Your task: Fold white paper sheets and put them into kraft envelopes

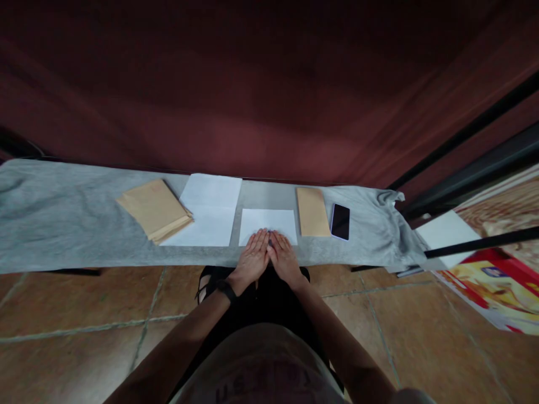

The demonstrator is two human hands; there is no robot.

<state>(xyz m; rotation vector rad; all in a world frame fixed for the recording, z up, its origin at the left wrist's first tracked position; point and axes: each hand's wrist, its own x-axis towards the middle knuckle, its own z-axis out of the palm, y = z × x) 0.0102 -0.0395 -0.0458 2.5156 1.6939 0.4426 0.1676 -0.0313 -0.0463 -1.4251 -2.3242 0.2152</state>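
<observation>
A white sheet of paper, seemingly folded, lies crosswise in front of me on the grey cloth. Both palms rest flat on its near edge, side by side, with the thumbs close together. My left hand has its fingers stretched forward over the paper, and a dark band circles that wrist. Mirroring it, my right hand also lies flat with fingers extended. To the left is a larger stack of white paper with a crease across it. A brown envelope lies just right of the sheet.
A pile of brown envelopes overlaps the white stack's left side. Right of the single envelope is a phone, dark screen up. The narrow table wears a grey cloth. A red and yellow box stands on the tiled floor at right.
</observation>
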